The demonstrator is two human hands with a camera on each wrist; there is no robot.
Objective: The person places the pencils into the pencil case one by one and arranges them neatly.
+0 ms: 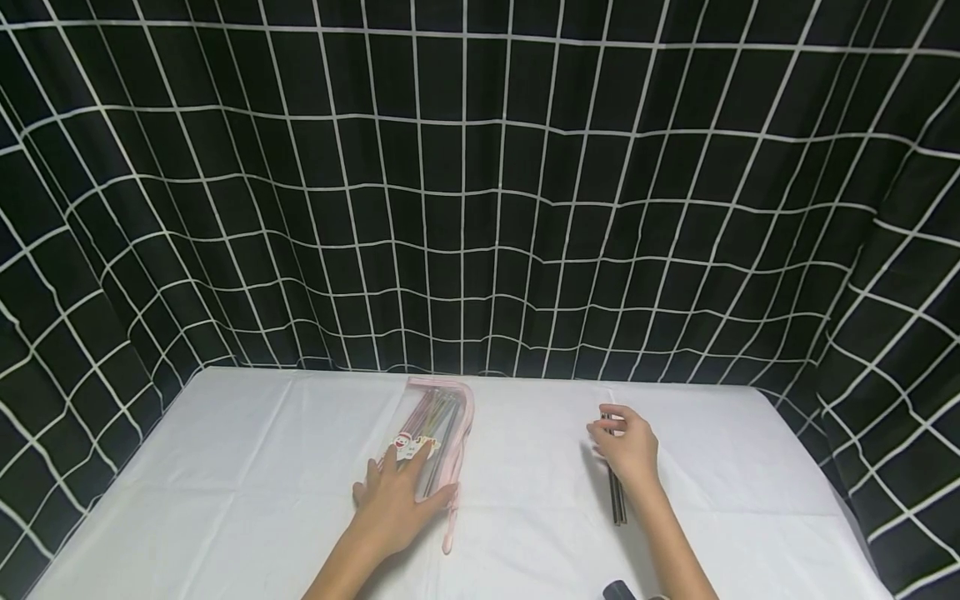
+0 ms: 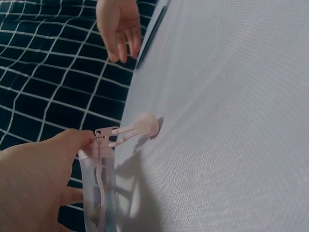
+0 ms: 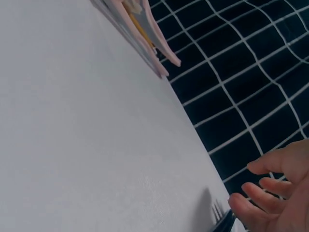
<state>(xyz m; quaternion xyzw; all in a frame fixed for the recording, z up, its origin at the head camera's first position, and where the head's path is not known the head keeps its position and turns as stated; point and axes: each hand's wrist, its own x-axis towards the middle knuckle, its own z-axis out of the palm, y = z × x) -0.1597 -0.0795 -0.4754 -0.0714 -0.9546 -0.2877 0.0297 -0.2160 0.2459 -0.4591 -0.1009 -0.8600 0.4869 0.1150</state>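
A clear pencil case [image 1: 444, 450] with pink trim and a zip lies left of centre in the head view, with several slim pencils inside. My left hand [image 1: 393, 504] rests over its near part, fingers spread and thumb at the right edge. In the left wrist view, the thumb touches the zip end, where a pink pull tab [image 2: 146, 125] hangs out. To the right, a small bundle of dark pencil-like sticks [image 1: 617, 498] lies on the cloth. My right hand [image 1: 630, 446] hovers over their far end, fingers loosely bent, thumb apart from the fingers [image 3: 258, 198].
A white cloth covers the table [image 1: 247, 467]. Behind and along both sides hangs a black curtain [image 1: 480, 208] with a white grid. A dark cylindrical object [image 1: 618, 590] shows at the bottom edge, beside the right forearm.
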